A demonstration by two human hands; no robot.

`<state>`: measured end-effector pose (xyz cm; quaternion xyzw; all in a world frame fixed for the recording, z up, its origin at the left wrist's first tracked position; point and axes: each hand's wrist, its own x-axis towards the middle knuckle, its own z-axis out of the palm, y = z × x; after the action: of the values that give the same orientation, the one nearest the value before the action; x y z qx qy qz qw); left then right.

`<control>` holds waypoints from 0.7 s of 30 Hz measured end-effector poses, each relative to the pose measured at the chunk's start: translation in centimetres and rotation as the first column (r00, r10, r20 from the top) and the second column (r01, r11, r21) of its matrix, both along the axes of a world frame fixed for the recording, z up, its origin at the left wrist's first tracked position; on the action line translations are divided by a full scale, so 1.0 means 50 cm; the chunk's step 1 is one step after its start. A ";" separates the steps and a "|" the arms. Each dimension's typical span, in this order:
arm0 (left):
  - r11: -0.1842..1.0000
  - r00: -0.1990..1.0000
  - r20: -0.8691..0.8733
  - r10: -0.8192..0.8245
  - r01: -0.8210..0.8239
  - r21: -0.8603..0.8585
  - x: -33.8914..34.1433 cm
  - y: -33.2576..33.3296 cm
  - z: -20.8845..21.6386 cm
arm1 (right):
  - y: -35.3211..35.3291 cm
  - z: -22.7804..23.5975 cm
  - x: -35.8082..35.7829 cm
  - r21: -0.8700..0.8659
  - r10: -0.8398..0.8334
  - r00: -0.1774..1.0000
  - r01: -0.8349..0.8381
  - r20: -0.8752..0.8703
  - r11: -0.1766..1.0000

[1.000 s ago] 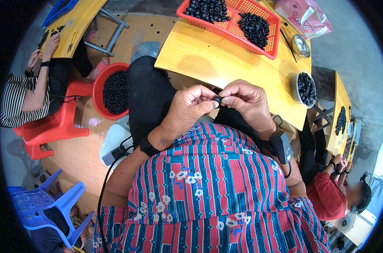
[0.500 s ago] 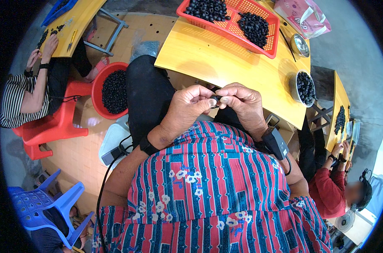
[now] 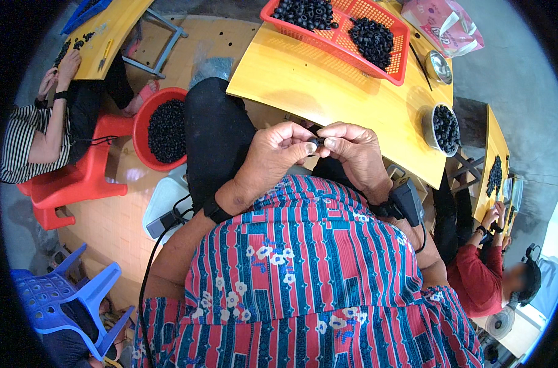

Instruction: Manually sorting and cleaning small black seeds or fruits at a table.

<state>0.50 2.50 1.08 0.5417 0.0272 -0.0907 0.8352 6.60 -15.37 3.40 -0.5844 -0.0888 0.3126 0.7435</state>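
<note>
A small round black part [image 3: 316,141] is pinched between my two hands, just past the near edge of the yellow table. My left hand [image 3: 270,158] grips it with thumb and fingertips from the left. From the other side, my right hand [image 3: 357,154] closes thumb and forefinger on the same part. The fingertips cover much of it, so its full shape is hidden. On the table [image 3: 291,76], a red divided basket [image 3: 405,56] holds black ring-like parts on its left and smaller black pieces on its right. A metal bowl [image 3: 430,130] of black parts stands at the right edge.
A shiny small bowl [image 3: 437,66], a thin dark rod [image 3: 421,66] and a pink bag [image 3: 441,27] lie beyond. At left on the floor is a red tub [image 3: 139,136] of black rings, near a red stool [image 3: 76,190]. Two co-workers sit at other tables, left and right.
Both hands stay in nearly the same place, with the black part turned slightly between the fingertips. My right wrist has rotated a little.
</note>
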 end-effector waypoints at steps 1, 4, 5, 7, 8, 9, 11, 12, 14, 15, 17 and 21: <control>1.000 1.000 0.001 -0.006 0.006 0.017 0.000 0.000 -0.002 | -0.001 0.000 -0.001 0.033 -0.009 0.996 0.012 -0.091 0.999; 0.999 1.000 0.009 -0.009 0.008 0.045 0.000 -0.001 -0.002 | -0.004 -0.002 0.000 0.055 -0.002 0.986 0.012 -0.169 0.998; 0.998 1.000 0.015 -0.006 0.005 0.055 -0.001 -0.001 -0.002 | -0.004 -0.003 0.001 0.055 -0.001 0.985 0.011 -0.170 0.998; 0.998 1.000 0.023 -0.003 0.002 0.057 -0.001 -0.001 -0.008 | -0.005 -0.005 0.001 0.087 0.010 0.977 0.009 -0.214 0.996; 0.998 0.999 0.034 -0.003 0.001 0.059 -0.001 -0.002 -0.010 | -0.005 -0.006 0.001 0.086 0.009 0.977 0.010 -0.214 0.996; 0.998 0.999 0.034 -0.005 0.003 0.058 -0.001 -0.002 -0.010 | -0.005 -0.006 0.001 0.110 0.014 0.976 0.010 -0.219 0.994; 0.998 0.999 0.039 -0.008 0.005 0.068 -0.001 -0.002 -0.010 | -0.004 -0.004 -0.001 0.132 0.021 0.974 0.009 -0.224 0.991; 0.998 0.999 0.039 -0.008 0.005 0.067 -0.002 -0.003 -0.008 | -0.003 -0.001 -0.003 0.090 0.009 0.985 0.006 -0.171 0.996; 1.000 1.000 -0.007 -0.007 0.007 0.022 -0.003 -0.003 -0.002 | -0.002 0.001 -0.003 0.047 0.001 0.993 0.005 -0.117 0.999; 1.000 1.000 -0.007 -0.006 0.007 0.022 -0.003 -0.003 -0.002 | -0.002 0.000 -0.002 -0.006 0.004 0.999 -0.004 -0.037 1.000; 1.000 0.999 -0.032 -0.008 0.008 0.000 -0.003 -0.004 -0.003 | -0.001 -0.001 -0.002 -0.060 0.011 0.999 -0.009 0.042 0.998; 1.000 0.998 -0.065 -0.005 0.004 -0.023 -0.004 -0.004 0.001 | 0.006 0.000 -0.006 -0.073 -0.005 0.980 0.020 0.199 0.997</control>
<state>0.28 2.31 1.14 0.5290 0.0521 -0.1104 0.8398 6.30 -15.10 3.39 -0.6407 -0.1474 0.2511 0.7105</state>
